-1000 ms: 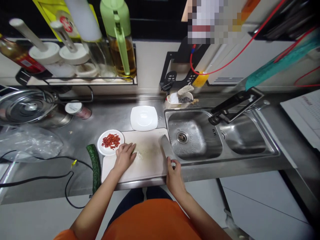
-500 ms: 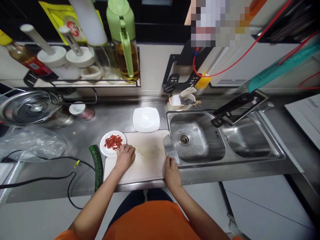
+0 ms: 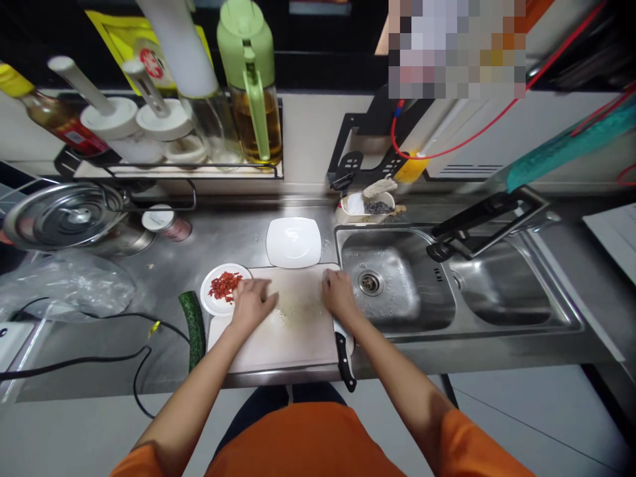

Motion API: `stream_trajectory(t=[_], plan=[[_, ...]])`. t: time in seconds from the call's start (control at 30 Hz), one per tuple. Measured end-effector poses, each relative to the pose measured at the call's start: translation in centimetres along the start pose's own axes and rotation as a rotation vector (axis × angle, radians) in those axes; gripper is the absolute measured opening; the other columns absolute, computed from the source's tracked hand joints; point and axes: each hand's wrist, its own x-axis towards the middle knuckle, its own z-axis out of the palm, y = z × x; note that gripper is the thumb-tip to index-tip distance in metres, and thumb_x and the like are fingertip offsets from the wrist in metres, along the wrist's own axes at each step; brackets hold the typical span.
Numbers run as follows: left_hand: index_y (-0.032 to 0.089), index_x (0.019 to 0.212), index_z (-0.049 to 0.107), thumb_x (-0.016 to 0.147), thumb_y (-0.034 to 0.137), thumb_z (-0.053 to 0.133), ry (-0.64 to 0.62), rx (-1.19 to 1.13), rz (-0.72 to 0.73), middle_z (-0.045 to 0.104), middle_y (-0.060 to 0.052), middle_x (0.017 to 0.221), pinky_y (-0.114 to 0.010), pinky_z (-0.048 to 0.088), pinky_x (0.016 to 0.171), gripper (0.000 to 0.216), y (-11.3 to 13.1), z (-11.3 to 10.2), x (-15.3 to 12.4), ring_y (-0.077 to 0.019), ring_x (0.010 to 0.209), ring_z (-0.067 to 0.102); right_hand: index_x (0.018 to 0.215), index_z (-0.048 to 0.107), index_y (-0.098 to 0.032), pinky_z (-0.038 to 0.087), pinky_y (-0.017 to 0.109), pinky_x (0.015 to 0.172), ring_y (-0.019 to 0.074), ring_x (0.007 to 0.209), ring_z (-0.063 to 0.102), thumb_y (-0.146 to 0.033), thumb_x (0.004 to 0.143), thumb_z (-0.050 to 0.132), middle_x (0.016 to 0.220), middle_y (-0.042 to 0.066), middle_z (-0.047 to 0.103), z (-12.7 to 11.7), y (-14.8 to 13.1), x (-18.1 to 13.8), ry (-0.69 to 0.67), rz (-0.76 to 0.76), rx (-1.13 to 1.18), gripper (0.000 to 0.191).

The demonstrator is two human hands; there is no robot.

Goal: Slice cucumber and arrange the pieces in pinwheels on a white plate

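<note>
A white cutting board (image 3: pixel 293 338) lies on the steel counter with a small pale heap of chopped bits (image 3: pixel 283 317) near its middle. My left hand (image 3: pixel 252 302) rests flat on the board's left part, fingers stretched toward the heap. My right hand (image 3: pixel 338 293) lies on the board's right edge, fingers down, holding nothing. A knife with a black handle (image 3: pixel 344 354) rests under my right forearm at the board's right side, handle over the counter's front edge. A round white plate of chopped red chili (image 3: pixel 223 287) touches the board's far left corner.
An empty square white plate (image 3: pixel 293 242) sits behind the board. A cucumber (image 3: pixel 193 326) lies left of it, beside a black cable (image 3: pixel 74 361). The double sink (image 3: pixel 397 285) is on the right. A pot lid (image 3: pixel 64 218), plastic bag (image 3: pixel 64 285) and bottle rack (image 3: pixel 173 132) stand left.
My right hand let go of the knife, which now lies at the board's right edge, and moved up onto the board. My left hand opened and stayed by the heap.
</note>
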Motion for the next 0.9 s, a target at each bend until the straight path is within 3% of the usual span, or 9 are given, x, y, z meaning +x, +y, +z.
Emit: stream_trajectory(t=[0.1, 0.23, 0.43, 0.63, 0.77, 0.9], plan=[[0.019, 0.12, 0.055, 0.083, 0.039, 0.05, 0.032, -0.018, -0.18, 0.064, -0.01, 0.108, -0.038, 0.036, 0.091, 0.043, 0.6, -0.4, 4.5, -0.0275, 0.106, 0.05, 0.11, 0.059, -0.012, 0.031, 0.034, 0.094, 0.022, 0.103, 0.047, -0.019, 0.089, 0.038, 0.104, 0.012, 0.061, -0.2, -1.0, 5.2, -0.002, 0.061, 0.034, 0.03], [0.017, 0.106, 0.059, 0.084, 0.038, 0.048, -0.102, 0.069, -0.362, 0.066, -0.014, 0.101, -0.04, 0.037, 0.086, 0.032, 2.0, -0.1, 9.4, -0.0307, 0.106, 0.052, 0.11, 0.057, -0.014, 0.035, 0.036, 0.088, 0.0255, 0.107, 0.045, -0.019, 0.087, 0.039, 0.108, 0.012, 0.06, 0.2, -2.3, 8.3, 0.002, 0.168, 0.066, 0.03], [0.014, 0.103, 0.059, 0.082, 0.031, 0.051, -0.119, 0.06, -0.392, 0.065, -0.016, 0.104, -0.04, 0.036, 0.086, 0.028, 2.6, 0.9, 10.9, -0.0313, 0.11, 0.049, 0.118, 0.053, -0.014, 0.037, 0.039, 0.086, 0.0271, 0.109, 0.042, -0.014, 0.081, 0.041, 0.111, 0.011, 0.06, 0.1, -2.8, 8.6, -0.008, 0.219, 0.131, 0.039], [0.015, 0.096, 0.061, 0.081, 0.033, 0.052, -0.108, 0.046, -0.332, 0.066, -0.013, 0.096, -0.038, 0.037, 0.08, 0.025, 2.7, -0.4, 7.9, -0.0306, 0.103, 0.052, 0.119, 0.054, -0.016, 0.036, 0.037, 0.087, 0.0266, 0.108, 0.041, -0.019, 0.081, 0.041, 0.11, 0.009, 0.06, -0.9, -2.1, 5.7, 0.023, 0.185, 0.189, 0.041], [0.016, 0.097, 0.061, 0.082, 0.033, 0.05, -0.079, 0.049, -0.277, 0.064, -0.012, 0.091, -0.038, 0.036, 0.077, 0.025, 3.1, -0.9, 2.7, -0.0303, 0.096, 0.052, 0.121, 0.053, -0.017, 0.036, 0.035, 0.086, 0.0259, 0.107, 0.042, -0.022, 0.082, 0.043, 0.109, 0.008, 0.06, -0.9, -1.2, 0.9, 0.045, 0.144, 0.199, 0.04], [0.017, 0.101, 0.059, 0.084, 0.031, 0.05, -0.1, 0.023, -0.257, 0.062, -0.011, 0.092, -0.037, 0.035, 0.076, 0.024, 3.4, 0.1, -2.7, -0.0288, 0.096, 0.051, 0.125, 0.051, -0.017, 0.037, 0.034, 0.081, 0.0276, 0.107, 0.042, -0.023, 0.083, 0.045, 0.108, 0.01, 0.06, -0.1, 0.0, -4.3, -0.002, 0.137, 0.137, 0.042]])
